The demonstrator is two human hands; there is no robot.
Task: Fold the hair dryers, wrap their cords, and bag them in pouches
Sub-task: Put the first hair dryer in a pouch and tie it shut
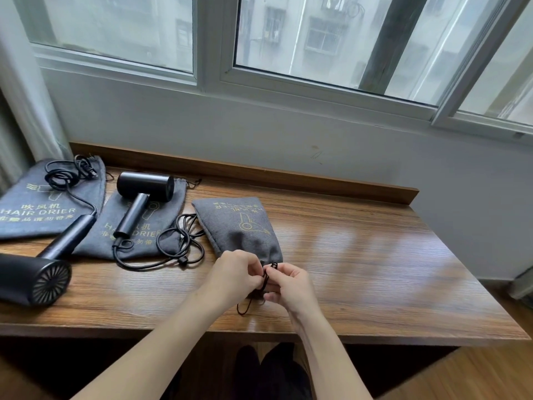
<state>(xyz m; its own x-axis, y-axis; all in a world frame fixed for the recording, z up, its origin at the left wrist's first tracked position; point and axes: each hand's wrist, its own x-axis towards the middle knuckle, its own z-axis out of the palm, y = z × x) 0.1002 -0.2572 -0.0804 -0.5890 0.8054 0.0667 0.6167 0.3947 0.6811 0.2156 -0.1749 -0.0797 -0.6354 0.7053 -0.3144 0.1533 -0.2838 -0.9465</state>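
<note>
At the front middle of the desk, a filled grey pouch (240, 226) is lying with its mouth toward the person, and both hands are working on its black drawstring (266, 277). The left hand (233, 274) is curling its fingers around the gathered mouth and the string, and the right hand (291, 284) is pinching the string just beside it, so neither hand is open. I think the person is closing this pouch now. If the string is slipping from the fingers or is pulled unevenly, the mouth may be staying loose and the dryer inside may be sliding out later. To the left, two more hair dryers are waiting unfolded: one (144, 197) is lying on a flat pouch (170, 209) with its cord (176, 246) loose beside it, and another (37, 272) is lying at the desk edge near a third pouch (26, 203). The wooden desk (375, 269) is shining under grey daylight from a wide window (317, 39) above a white wall.
</note>
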